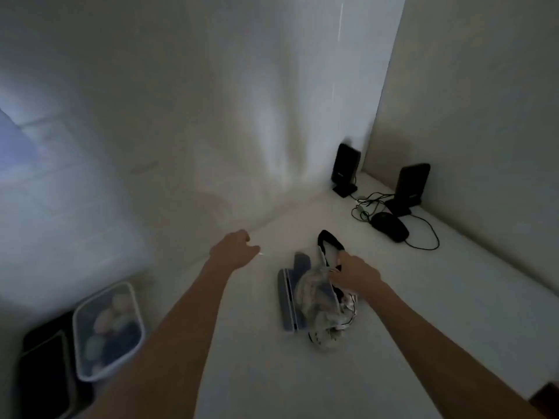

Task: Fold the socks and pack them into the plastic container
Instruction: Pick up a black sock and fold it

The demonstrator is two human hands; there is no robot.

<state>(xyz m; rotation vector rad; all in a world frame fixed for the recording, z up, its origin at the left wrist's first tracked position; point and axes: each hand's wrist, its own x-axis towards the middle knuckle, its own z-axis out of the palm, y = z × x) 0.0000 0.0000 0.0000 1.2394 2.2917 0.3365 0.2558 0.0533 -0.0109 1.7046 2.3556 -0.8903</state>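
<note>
We find the right hand (352,275) gripping a black-and-white sock (328,246) at the far end of the sock pile (320,306) on the white table (423,313); the left hand (234,247) hovers above the table with fingers loosely curled, holding nothing we can make out. The plastic container (107,331) stands well apart at the near left edge, already holding several rolled socks. Our chief concern is that the gripped sock lies partly tangled with the pile, so lifting it may drag neighbours along and scatter them. A second risk is the reach across to the container, which sits close to the table edge beside a dark object (45,367) we cannot identify; a careless drop could miss it. Further off, two black speakers (413,189), a mouse (390,226) and their loose cables (423,234) occupy the far right corner, near enough to snag a sock swung wide. Motion blur limits finer judgement
</note>
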